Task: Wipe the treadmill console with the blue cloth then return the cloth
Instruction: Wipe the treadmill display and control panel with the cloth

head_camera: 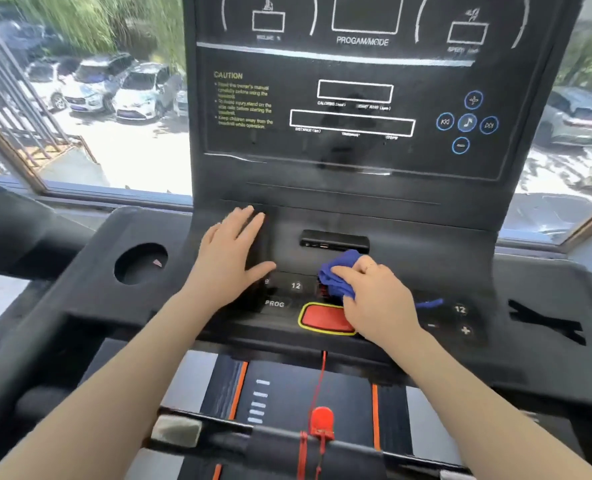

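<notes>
The black treadmill console fills the middle of the view, its upright display panel above a sloped button deck. My right hand grips a bunched blue cloth and holds it against the deck just above the red stop button. A thin blue strand of the cloth shows to the right of that hand. My left hand lies flat with straight fingers on the left side of the deck, above the PROG label. Part of the cloth is hidden under my right hand.
A round cup holder sits in the left tray. A red safety cord with a red clip hangs down to the front handlebar. The treadmill belt runs below. A window behind shows parked cars.
</notes>
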`<state>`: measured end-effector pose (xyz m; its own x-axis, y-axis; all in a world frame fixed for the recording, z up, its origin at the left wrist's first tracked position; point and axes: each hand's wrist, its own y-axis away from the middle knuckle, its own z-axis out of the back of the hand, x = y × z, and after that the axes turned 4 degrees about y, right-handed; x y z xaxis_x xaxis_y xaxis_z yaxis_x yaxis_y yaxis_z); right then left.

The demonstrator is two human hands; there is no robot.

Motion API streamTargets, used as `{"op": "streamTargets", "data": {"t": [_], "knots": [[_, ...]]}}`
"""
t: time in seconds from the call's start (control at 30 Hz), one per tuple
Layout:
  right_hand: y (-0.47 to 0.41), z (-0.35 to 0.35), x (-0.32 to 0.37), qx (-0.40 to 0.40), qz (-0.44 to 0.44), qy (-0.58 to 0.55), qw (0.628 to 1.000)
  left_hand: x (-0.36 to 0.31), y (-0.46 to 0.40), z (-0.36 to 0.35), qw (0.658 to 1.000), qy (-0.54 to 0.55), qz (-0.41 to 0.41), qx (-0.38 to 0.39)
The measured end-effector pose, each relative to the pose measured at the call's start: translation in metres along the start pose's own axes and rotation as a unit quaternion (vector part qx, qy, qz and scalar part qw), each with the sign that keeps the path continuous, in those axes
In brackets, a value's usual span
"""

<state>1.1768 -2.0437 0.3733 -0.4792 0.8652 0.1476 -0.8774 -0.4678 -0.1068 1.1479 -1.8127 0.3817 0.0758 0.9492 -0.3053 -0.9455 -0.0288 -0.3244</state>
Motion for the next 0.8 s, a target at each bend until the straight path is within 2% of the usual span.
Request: {"op": "streamTargets", "data": {"t": [0.1, 0.17, 0.3, 0.43, 0.53, 0.67, 0.73, 0.8], "knots": [[-0.013, -0.008, 0.046, -0.007, -0.054, 0.009, 0.998, 0.053, 0.035, 0.025, 0.984, 0.094, 0.112, 0.101], [-0.028, -0.016, 0.083, -0.002, -0.062, 0.003, 0.998, 0.077, 0.054, 0.036, 0.974, 0.110, 0.123, 0.156], [-0.061, -0.033, 0.156, -0.026, -0.057, -0.034, 0.997, 0.088, 0.068, 0.040, 0.962, 0.204, 0.119, 0.140], [-0.081, -0.044, 0.212, -0.012, 0.013, -0.051, 0.999, 0.099, 0.069, 0.029, 0.967, 0.211, 0.090, 0.109], [-0.073, -0.042, 0.213, 0.000, 0.031, -0.033, 0.999, 0.107, 0.071, 0.020, 0.961, 0.237, 0.109, 0.088], [-0.041, -0.038, 0.181, 0.004, 0.052, -0.031, 0.998, 0.113, 0.077, 0.012, 0.949, 0.273, 0.143, 0.069], [-0.048, -0.035, 0.161, 0.003, 0.027, -0.011, 1.000, 0.113, 0.077, 0.010, 0.938, 0.293, 0.167, 0.075], [-0.067, -0.036, 0.148, -0.017, -0.048, 0.018, 0.999, 0.111, 0.077, 0.013, 0.939, 0.293, 0.163, 0.081]]}}
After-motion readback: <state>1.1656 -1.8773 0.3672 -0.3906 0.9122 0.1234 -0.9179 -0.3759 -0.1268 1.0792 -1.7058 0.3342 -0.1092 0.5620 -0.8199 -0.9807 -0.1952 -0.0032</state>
